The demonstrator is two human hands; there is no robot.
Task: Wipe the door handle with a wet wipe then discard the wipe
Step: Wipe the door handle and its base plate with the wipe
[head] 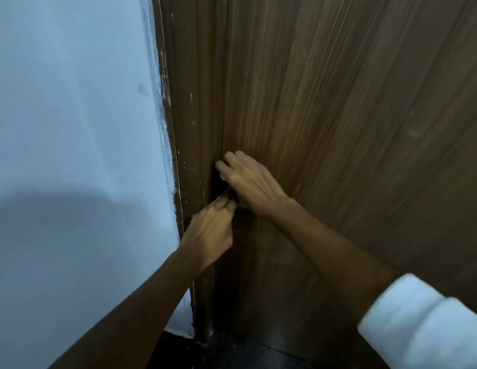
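The wall [72,129] occupies the left side; the door [338,115] occupies the right, with the door frame [184,129] standing between them. The door handle [217,182] sits on the door near its left edge, just beside the frame, largely hidden. The right hand [248,182] lies over the handle from the right and above. The left hand [209,230] is below it, fingertips touching the handle area. The floor [232,352] lies below the door

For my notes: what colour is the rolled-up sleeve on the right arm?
White; the sleeve shows clearly in the head view.
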